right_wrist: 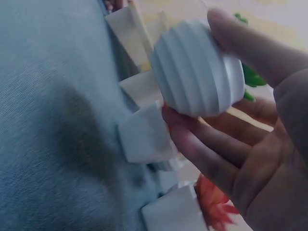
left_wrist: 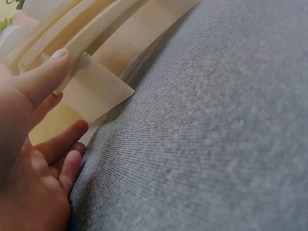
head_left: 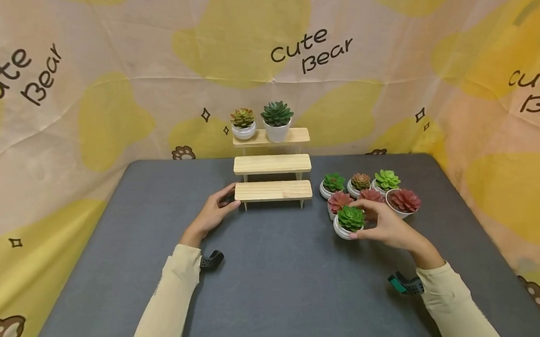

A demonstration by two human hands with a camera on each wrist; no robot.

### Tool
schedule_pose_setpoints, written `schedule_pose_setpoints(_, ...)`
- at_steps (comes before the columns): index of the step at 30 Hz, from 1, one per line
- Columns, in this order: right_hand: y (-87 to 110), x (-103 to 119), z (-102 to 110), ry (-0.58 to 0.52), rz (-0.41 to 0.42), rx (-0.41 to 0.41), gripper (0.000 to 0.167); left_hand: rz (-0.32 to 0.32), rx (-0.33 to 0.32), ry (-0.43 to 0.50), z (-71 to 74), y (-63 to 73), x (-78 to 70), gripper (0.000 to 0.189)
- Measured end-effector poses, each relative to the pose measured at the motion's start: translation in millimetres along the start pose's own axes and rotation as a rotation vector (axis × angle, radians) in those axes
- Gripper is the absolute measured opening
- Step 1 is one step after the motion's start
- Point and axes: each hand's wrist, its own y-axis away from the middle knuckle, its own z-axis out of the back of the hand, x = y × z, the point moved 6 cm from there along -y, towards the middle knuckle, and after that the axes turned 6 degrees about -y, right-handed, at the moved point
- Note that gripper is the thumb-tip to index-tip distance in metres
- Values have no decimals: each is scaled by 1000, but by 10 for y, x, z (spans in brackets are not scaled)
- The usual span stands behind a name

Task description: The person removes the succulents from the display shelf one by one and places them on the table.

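My right hand (head_left: 389, 226) pinches the white ribbed pot (right_wrist: 197, 70) of a green succulent (head_left: 351, 218) between thumb and fingers. The right wrist view shows this pot held up off the table. At the left end of a three-step wooden display stand (head_left: 273, 190), my left hand (head_left: 212, 213) holds the lowest step, its thumb (left_wrist: 55, 65) at the front corner. On the top step stand a yellow-green succulent (head_left: 243, 119) and a dark green succulent (head_left: 277, 114), both in white pots. The middle and lowest steps bear nothing.
Several potted succulents cluster right of the stand: a dark green one (head_left: 333, 182), a brownish one (head_left: 361, 181), a bright green one (head_left: 387, 179) and red ones, including one (head_left: 405, 201) at the right edge. A grey cloth (head_left: 279, 293) covers the table; a printed curtain (head_left: 153, 109) hangs behind.
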Motion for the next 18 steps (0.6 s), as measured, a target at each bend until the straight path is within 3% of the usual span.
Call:
schedule_pose_setpoints(7,-11,-133,-120,-119,-58,116,59,14,1,-2,12,-8,27,64)
schedule_pose_setpoints(13,31,-121,-79,-57,-73,137,58,-2,13,-15,3,-36,35,64)
schedule_pose_setpoints(18,42,-117,-102,-41,-84,221,57,-5,8,-14,9,-46,52,64)
